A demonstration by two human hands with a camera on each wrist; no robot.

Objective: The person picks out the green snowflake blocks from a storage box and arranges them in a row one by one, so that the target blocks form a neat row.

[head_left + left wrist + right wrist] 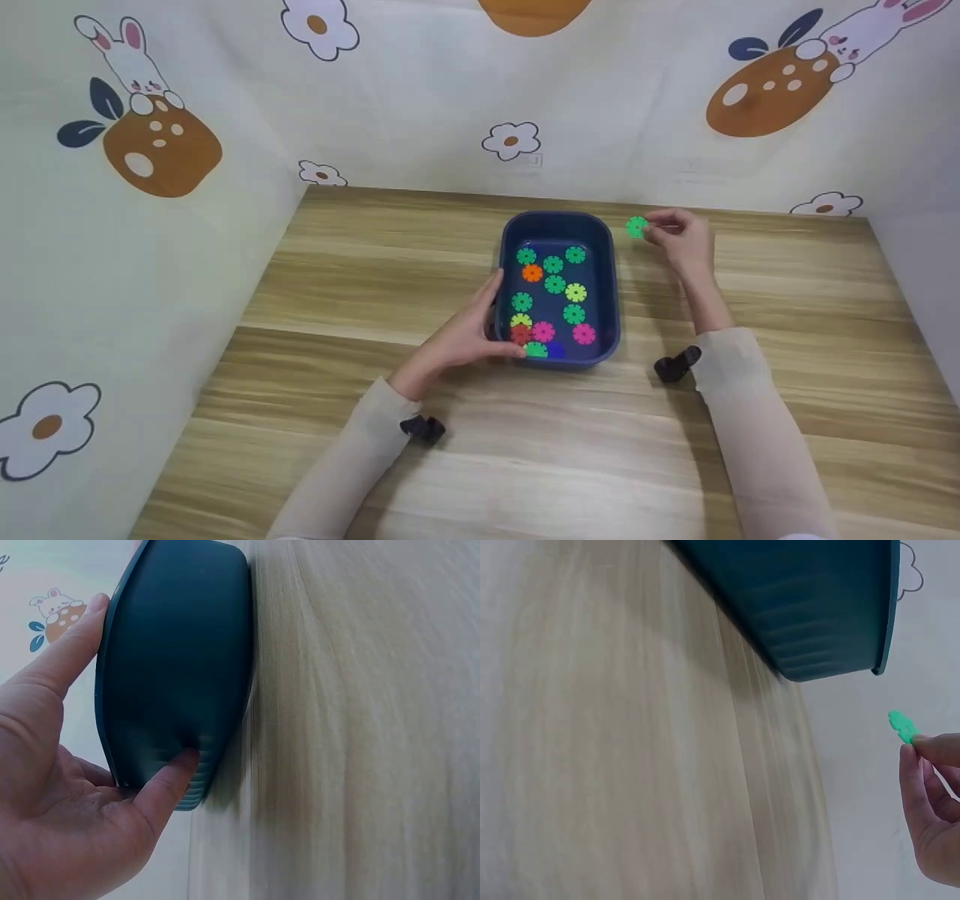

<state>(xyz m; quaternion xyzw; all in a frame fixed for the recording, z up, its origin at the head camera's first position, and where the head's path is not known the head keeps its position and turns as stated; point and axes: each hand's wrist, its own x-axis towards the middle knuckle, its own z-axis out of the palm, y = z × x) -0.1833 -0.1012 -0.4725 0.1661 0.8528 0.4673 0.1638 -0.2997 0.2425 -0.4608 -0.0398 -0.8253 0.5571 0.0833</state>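
Note:
A dark blue plastic bin (616, 300) stands on the wooden table, with several notched plastic discs lying inside in green, yellow, pink, red, orange and blue. My left hand (465, 334) grips the bin at its near left corner, the thumb over the rim and a finger against the outer wall (180, 652). Just right of the bin's far end, my right hand (688, 244) pinches a green notched disc (636, 227) between thumb and fingertips. In the right wrist view that disc (902, 726) appears nearly edge-on, apart from the bin wall (817, 607).
Wood-grain tabletop (360, 300) surrounds the bin. A pale wall covering (420, 97) printed with rabbits, oranges and flowers rises behind the table and on its left. Each sleeve carries a small black device (677, 365) at the wrist.

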